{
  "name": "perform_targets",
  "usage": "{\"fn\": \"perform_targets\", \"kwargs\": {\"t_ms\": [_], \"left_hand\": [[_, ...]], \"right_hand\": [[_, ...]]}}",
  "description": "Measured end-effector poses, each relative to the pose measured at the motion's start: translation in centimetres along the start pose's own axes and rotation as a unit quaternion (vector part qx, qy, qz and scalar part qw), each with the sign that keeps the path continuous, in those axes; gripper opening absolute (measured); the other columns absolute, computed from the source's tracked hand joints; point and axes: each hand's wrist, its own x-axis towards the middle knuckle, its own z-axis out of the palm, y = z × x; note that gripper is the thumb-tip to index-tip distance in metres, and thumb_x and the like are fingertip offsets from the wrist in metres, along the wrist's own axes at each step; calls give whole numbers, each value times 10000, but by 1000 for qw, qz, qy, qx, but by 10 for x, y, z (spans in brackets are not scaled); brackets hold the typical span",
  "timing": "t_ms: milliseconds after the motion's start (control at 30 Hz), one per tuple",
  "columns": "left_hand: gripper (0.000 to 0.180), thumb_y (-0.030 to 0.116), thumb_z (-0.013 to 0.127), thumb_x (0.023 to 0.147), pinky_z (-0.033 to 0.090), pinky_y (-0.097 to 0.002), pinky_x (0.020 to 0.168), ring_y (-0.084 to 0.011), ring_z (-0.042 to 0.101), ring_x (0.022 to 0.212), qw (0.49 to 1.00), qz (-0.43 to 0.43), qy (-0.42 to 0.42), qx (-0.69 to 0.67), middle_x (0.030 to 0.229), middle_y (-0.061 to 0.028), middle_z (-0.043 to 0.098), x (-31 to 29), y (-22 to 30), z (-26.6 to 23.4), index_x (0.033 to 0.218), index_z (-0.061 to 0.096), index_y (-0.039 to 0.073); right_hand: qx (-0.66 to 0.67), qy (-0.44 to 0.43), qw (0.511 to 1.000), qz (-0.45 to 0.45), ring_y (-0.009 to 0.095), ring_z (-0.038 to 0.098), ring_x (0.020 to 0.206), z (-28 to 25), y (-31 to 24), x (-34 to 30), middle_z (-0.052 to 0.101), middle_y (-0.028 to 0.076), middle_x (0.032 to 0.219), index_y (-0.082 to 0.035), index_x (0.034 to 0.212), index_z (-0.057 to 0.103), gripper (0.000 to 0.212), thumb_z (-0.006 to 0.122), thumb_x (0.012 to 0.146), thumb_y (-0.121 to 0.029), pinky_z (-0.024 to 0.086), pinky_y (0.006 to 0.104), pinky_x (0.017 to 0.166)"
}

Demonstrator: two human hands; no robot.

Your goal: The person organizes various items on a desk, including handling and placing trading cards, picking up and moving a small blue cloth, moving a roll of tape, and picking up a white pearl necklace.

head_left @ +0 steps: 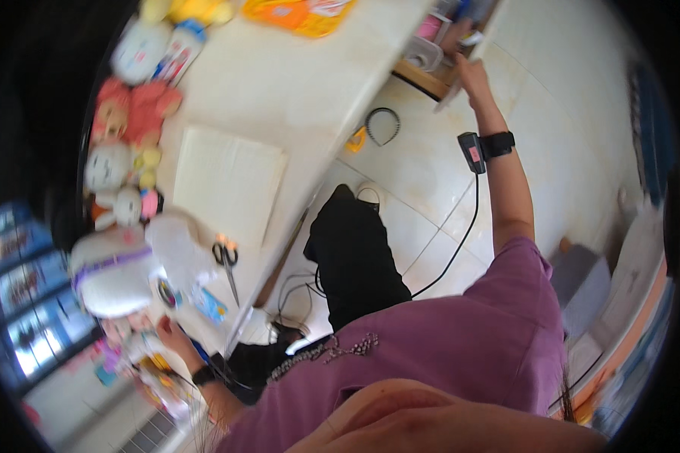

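Head view: stretched wide between white tabletop (302, 98) and open drawer (421, 80)!
Out at the drawer's front edge with the right hand (471, 73), too blurred to tell whether gripping or released; over by the tabletop's end with the left hand (174, 337), near the tape-like roll (167, 293), blue packet (210, 305) and scissors (226, 259), and cannot tell there whether clenched or loose.

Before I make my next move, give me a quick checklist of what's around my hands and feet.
1. Wooden drawer open: ok, contents show.
2. Right hand at the drawer: ok, though its exact grip is unclear.
3. Left hand empty: cannot tell, too blurred.
4. Scissors off the floor: ok, on the white tabletop.
5. Floor clear: not ok, a black headband lies there.
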Motion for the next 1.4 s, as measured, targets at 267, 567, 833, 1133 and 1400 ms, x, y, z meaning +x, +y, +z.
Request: {"fn": "perform_targets", "kwargs": {"t_ms": [267,567,833,1133,1400], "left_hand": [[202,16,497,811,446,-260,802,-152,574,868,999,-32,27,-11,932,-83,604,-22,24,-9,996,576,-9],[239,1,510,776,443,-258,816,-157,591,891,993,-75,82,-43,949,-79,621,-59,-48,-52,1004,583,8],[225,49,535,803,451,-255,783,-153,595,871,984,-132,85,-82,931,-92,629,-92,-87,-60,1016,594,8],[436,297,652,765,451,-329,827,-247,584,956,975,-177,69,-114,1032,-161,602,-118,-139,-50,1076,568,3],[446,284,690,683,418,-408,872,-333,521,1000,995,-71,66,4,1056,-148,571,-80,-150,-18,1052,578,60]], "right_hand": [[241,-237,930,140,344,311,1241,11,-59,2,260,172,1381,-29,1361,232,875,426,790,-663,329,585,910],[561,-308,758,125,245,401,1180,41,-108,-37,441,76,1292,-116,1250,420,636,372,828,-591,322,504,961],[284,-121,949,72,219,532,927,1,-113,-60,535,125,983,21,1100,478,384,573,790,-185,451,328,768],[231,-414,817,-328,186,591,910,-46,-288,-349,587,91,1000,-6,1102,518,254,493,861,-83,459,281,776],[0,-705,555,-442,146,582,919,23,-307,-553,600,80,978,0,1110,519,241,474,898,-107,449,266,806]]}}
